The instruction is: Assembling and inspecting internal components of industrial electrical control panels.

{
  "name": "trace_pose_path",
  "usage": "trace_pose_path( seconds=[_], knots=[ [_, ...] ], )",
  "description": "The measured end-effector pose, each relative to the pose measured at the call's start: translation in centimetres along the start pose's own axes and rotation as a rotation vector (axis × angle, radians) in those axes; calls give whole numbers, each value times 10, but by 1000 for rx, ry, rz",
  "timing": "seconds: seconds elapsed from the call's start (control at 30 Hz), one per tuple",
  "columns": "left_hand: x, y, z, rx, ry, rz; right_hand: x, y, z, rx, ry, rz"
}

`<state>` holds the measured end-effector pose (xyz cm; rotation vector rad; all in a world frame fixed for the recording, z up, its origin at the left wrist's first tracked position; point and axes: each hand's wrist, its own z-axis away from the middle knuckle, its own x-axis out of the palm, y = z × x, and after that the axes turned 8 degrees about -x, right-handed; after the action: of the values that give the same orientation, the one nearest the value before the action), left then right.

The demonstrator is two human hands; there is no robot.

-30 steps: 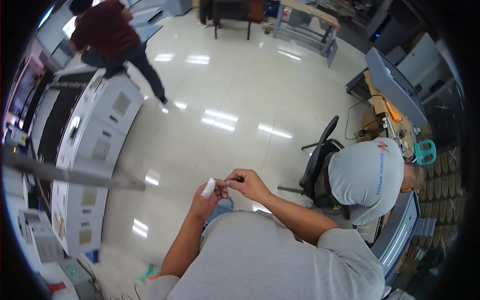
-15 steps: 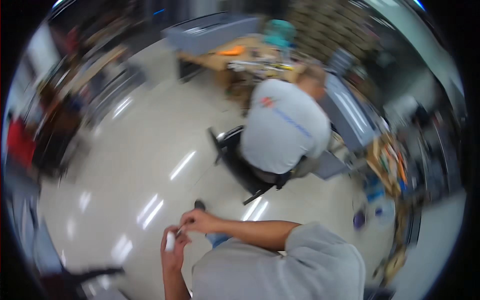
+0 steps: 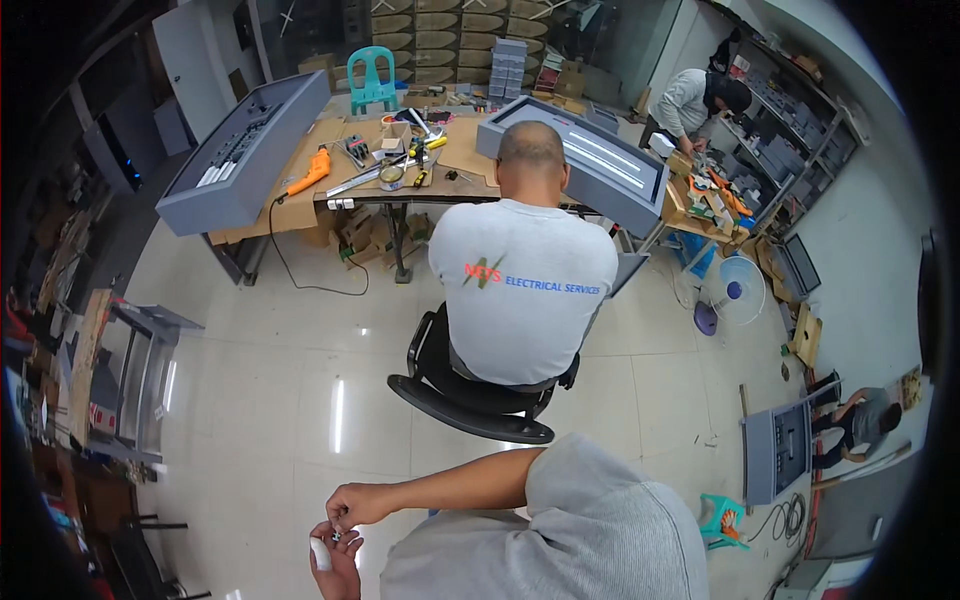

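My left hand (image 3: pixel 343 574) is low in the picture, palm up with its fingers half curled. Small silvery and dark metal pieces (image 3: pixel 337 537) rest at its fingers, too small to name. Along its thumb side lies a smooth white tube-like piece (image 3: pixel 320 554); whether this is held or wrapped round the thumb I cannot tell. From the right, my right hand (image 3: pixel 362 504) reaches over with its fingertips pinched together right at those metal pieces. What sits in that pinch is hidden.
Ahead, a person in a grey shirt (image 3: pixel 530 290) sits on a black chair (image 3: pixel 470 405) at a cardboard-covered workbench (image 3: pixel 455 150). Grey metal boxes (image 3: pixel 245 150), an orange power tool (image 3: pixel 308 172) and hand tools lie there. Other people work at the right, near a fan (image 3: pixel 735 290).
My view has turned right and steadied, so the bench and seated person appear further left. Both hands are lower in the picture and still together, the right one pinching at the left.
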<state>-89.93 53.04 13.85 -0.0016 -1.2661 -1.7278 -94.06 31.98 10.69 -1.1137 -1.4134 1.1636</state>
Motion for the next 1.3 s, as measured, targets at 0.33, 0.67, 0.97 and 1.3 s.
trace_pose_path(
  seconds=[0.33,0.67,0.97,1.3],
  knots=[
    [-136,132,-141,-13,-132,84,-41,39,-201,96,33,11],
    [-230,335,-280,-137,-171,-183,-93,-19,-393,269,445,-337],
    [-256,441,-398,-167,-144,-222,-191,-21,-503,40,628,-991],
    [-259,536,-575,-261,-50,-179,-315,55,-677,99,473,76]
  ],
)
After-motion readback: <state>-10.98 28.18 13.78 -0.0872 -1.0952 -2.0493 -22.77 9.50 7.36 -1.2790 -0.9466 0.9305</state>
